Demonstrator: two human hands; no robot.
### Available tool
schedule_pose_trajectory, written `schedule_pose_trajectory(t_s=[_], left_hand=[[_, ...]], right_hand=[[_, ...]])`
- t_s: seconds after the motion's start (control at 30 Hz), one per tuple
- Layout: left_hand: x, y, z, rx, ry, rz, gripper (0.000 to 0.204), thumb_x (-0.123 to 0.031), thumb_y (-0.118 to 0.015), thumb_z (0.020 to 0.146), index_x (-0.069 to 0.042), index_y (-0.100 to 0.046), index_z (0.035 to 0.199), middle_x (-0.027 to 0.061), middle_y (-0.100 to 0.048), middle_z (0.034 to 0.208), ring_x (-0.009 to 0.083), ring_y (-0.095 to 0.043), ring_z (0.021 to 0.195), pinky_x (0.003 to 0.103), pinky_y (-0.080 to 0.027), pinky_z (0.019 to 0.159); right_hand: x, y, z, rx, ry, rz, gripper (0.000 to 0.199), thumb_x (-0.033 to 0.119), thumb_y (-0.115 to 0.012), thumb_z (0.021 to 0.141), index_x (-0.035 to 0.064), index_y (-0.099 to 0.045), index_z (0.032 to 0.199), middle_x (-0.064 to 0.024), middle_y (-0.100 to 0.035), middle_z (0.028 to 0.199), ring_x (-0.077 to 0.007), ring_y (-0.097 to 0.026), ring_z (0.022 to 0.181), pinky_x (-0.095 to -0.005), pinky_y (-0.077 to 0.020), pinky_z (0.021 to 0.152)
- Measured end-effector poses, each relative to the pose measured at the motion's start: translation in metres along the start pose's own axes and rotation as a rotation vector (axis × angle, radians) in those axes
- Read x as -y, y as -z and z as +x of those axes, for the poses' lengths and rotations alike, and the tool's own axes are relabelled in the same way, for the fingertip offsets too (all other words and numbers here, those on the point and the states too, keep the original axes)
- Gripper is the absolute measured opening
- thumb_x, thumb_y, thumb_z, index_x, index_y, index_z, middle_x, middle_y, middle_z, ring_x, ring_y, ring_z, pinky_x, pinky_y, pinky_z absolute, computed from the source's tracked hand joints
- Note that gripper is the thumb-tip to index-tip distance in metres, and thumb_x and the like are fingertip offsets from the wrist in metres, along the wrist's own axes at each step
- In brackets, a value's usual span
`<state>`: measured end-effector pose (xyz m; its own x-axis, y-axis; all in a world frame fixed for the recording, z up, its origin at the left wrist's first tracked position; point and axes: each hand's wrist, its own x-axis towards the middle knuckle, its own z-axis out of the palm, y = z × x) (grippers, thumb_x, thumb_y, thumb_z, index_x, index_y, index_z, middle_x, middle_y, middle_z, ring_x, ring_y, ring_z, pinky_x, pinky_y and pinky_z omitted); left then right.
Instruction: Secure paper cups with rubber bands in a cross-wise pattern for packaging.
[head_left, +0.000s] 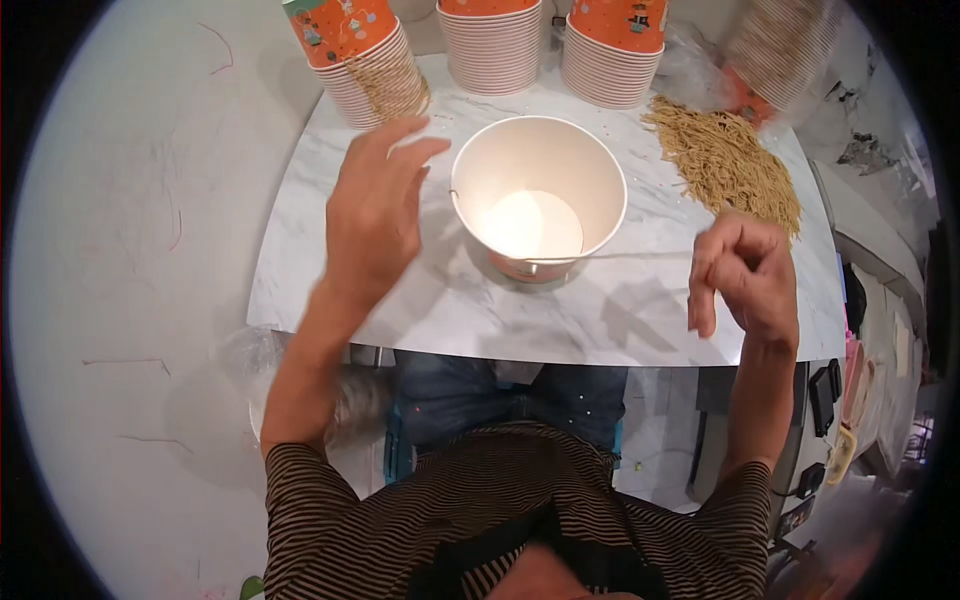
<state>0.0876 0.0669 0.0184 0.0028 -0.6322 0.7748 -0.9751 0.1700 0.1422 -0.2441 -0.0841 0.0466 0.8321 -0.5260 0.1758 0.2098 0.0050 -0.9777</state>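
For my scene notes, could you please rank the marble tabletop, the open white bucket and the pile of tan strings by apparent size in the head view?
1. marble tabletop
2. open white bucket
3. pile of tan strings; looks close to the bucket, so this order is unsure.

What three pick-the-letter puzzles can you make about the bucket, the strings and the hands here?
1. Where is the pile of tan strings?
A) in the bucket
B) on the table, by the right hand
C) on the floor

2. What colour is the paper bucket inside?
A) white
B) green
C) black

3. How is the left hand?
A) open, holding nothing
B) closed round a cup
C) flat on the floor

Answers:
1 B, the pile lies on the marble table just beyond the right hand.
2 A, its inner wall and bottom are white.
3 A, its fingers are spread beside the bucket.
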Motion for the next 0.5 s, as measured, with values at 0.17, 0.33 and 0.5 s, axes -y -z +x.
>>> schedule_pose_trajectory(t_s=[0.17,0.33,0.5], left_hand=[[-0.074,-0.031,-0.037,-0.041,-0.282,-0.267,0.025,-0.003,-0.07,0.084,0.001,-0.071,0.108,0.0153,-0.07,0.105,0.0318,-0.07,0.098,0.043,-0.058,0.082],[-0.09,-0.055,-0.017,0.004,-0.067,-0.203,0.033,-0.003,-0.079,0.078,-0.004,-0.072,0.11,0.0123,-0.069,0.104,0.0324,-0.068,0.09,0.039,-0.056,0.086],[-0.046,-0.029,-0.016,0.34,-0.192,-0.211,0.032,0.0,-0.071,0.08,-0.008,-0.076,0.111,0.0076,-0.066,0.085,0.0277,-0.067,0.089,0.044,-0.054,0.098]], right_hand=[[0.006,-0.007,0.046,-0.045,0.116,0.067,0.024,0.02,-0.057,0.11,-0.0035,-0.06,0.106,-0.0074,-0.064,0.068,-0.0135,-0.061,0.047,-0.0273,-0.052,0.049],[0.009,-0.012,0.078,-0.125,0.147,0.195,0.026,0.025,-0.057,0.111,-0.0006,-0.061,0.109,-0.0009,-0.058,0.069,-0.0066,-0.053,0.047,-0.0255,-0.0531,0.05],[-0.011,0.025,0.089,-0.208,0.165,0.33,0.024,0.025,-0.059,0.11,0.0034,-0.062,0.118,0.0053,-0.055,0.083,-0.0035,-0.046,0.064,-0.0225,-0.0447,0.062]])
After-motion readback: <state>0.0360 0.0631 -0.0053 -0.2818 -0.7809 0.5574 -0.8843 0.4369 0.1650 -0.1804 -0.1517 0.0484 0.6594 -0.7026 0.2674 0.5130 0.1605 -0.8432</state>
